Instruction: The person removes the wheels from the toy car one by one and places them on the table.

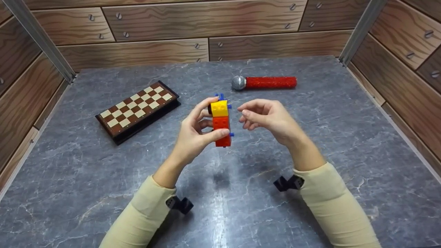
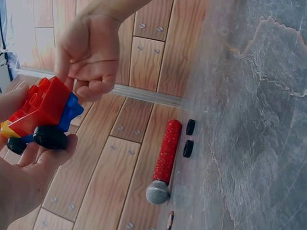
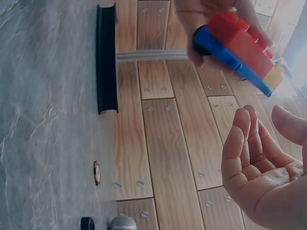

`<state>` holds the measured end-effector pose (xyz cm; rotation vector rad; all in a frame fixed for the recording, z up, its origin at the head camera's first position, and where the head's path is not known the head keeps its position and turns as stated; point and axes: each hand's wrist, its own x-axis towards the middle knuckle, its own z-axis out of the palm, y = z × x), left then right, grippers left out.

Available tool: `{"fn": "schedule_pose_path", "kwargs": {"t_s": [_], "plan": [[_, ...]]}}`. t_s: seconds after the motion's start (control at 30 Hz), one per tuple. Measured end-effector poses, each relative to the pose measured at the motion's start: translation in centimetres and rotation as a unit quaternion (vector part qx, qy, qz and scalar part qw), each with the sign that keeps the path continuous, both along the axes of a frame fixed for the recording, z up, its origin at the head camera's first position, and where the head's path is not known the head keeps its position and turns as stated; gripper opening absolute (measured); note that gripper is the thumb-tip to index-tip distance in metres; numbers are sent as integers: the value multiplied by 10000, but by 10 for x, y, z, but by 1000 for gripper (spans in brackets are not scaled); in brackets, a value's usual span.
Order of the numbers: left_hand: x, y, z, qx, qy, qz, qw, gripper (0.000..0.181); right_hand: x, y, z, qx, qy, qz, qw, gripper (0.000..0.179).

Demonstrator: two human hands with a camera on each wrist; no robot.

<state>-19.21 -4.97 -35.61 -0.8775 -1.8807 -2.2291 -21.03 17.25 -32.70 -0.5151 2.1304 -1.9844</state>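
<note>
Basically the brick toy car is held up off the table, pinched between the thumb and fingers of the left hand, seemingly so its bare blue axle stubs are aimed at the right hand, which is loosely curved just beside it with nothing gripped. A bit farther out, two loose black wheels are seen on the tabletop, probably left there for easy reach. The chessboard off to the left and the red microphone beyond the wheels are presumably just parked out of the way.
</note>
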Motion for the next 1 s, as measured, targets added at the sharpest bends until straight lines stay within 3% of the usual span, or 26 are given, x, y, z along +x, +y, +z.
{"fn": "schedule_pose_path", "kwargs": {"t_s": [0.5, 0.67, 0.87, 1.0], "plan": [[0, 2, -1, -113, -78, -288, 9995, 68, 7, -10, 2, -241, 321, -69, 9992, 29], [8, 3, 8, -251, -165, -358, 9989, 67, 8, -16, 0, -284, 400, -77, 9988, 31], [17, 3, 17, -738, 114, -170, 9971, 67, 10, -19, -2, -294, 541, -83, 9981, 31], [11, 5, 7, -995, 359, -61, 9944, 67, 11, -20, -2, -198, 617, -115, 9978, 32]]}}
